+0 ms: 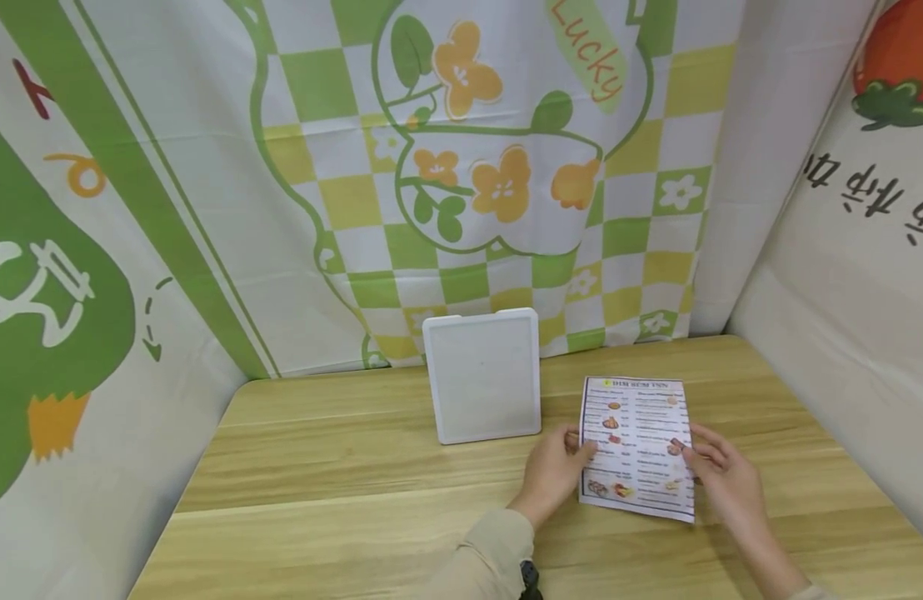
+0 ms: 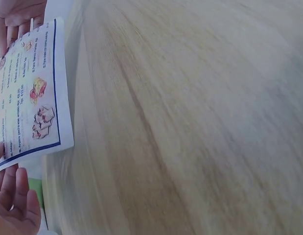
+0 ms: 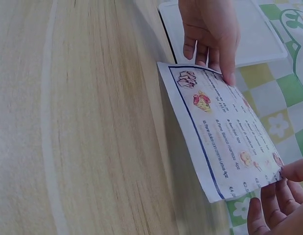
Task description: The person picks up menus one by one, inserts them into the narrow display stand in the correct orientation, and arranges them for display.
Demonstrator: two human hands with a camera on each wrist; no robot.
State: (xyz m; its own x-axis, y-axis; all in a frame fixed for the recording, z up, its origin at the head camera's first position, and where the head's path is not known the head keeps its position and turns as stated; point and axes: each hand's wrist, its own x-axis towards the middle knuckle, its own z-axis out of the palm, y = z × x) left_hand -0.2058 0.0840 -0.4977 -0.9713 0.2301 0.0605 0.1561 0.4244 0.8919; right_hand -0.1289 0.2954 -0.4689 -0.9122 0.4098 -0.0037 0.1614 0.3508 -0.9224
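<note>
A printed paper menu (image 1: 636,450), headed "DIM SUM INN" with small food pictures, is held up above the wooden table. My left hand (image 1: 553,468) pinches its left edge, thumb on the printed face. At the opposite edge my right hand (image 1: 727,475) pinches it the same way. In the left wrist view the menu (image 2: 31,98) bends slightly, and the left hand (image 2: 14,200) has its fingers behind the sheet. The right wrist view shows the right hand (image 3: 283,205) at one edge of the menu (image 3: 222,132) and the left hand across from it.
A white rectangular board or frame (image 1: 484,375) stands at the back of the table, left of the menu. The wooden table (image 1: 319,500) reaches a printed cloth backdrop (image 1: 461,275) behind, with cloth walls on both sides.
</note>
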